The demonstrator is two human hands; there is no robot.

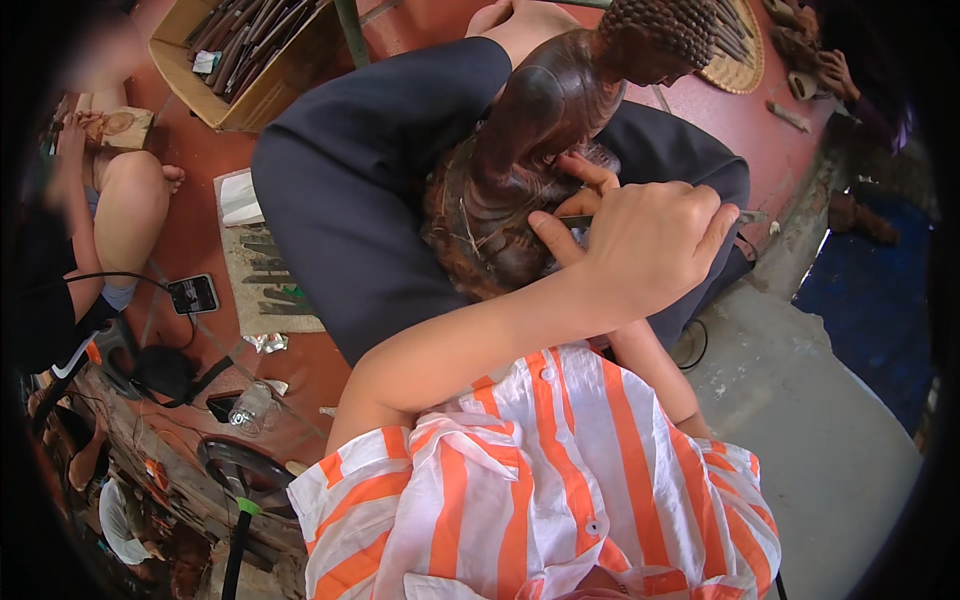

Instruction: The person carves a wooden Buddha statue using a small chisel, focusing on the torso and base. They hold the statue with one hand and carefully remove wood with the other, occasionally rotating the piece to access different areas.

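A dark brown carved wooden statue (560, 110), a seated figure with knobbly curled hair, leans between my legs. My left hand (650, 240) reaches across my body, its fingers curled round a slim metal carving tool (752, 215). One end of the tool sticks out to the right of the fist; its other end shows at the statue's lap. Mostly hidden beneath the left hand and forearm, my right hand (552, 236) has its thumb and a finger against the statue. That tool end lies between them, and the rest of the grip is covered.
Many tools fill a cardboard box (185, 85) at the far left. Several blades lie on a cloth (245, 318) beside my left leg, near a phone (193, 294). A person on the left holds a wood block (125, 128). A woven basket (755, 55) and another person's hand (833, 72) are far right.
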